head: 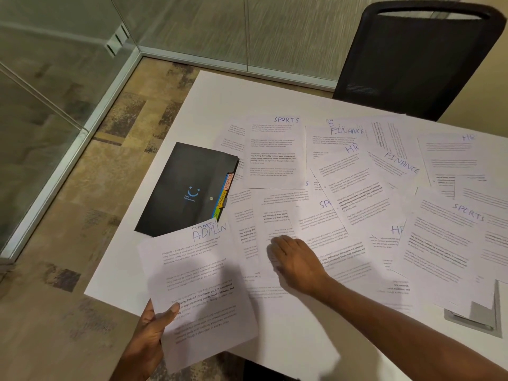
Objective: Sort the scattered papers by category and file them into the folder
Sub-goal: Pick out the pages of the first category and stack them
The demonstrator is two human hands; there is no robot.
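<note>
The left hand [149,329] grips a small stack of white printed sheets headed "ADMIN" [198,276], thumb pressed on top. The right hand [295,259] rests on the scattered white papers [357,193], its fingers [277,243] straight and released, grasping nothing. Headings read SPORTS, FINANCE, HR. A black expanding folder [181,188] with coloured tabs [224,193] ("ADMIN", "FINANCE") lies on the white desk [209,100], near glass walls [68,50], patterned carpet [82,243] and a black chair [417,56].

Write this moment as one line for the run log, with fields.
left hand: holds ADMIN sheets | right hand: open, on a loose sheet | folder: lying on table, beside scattered papers | stage: sorting
</note>
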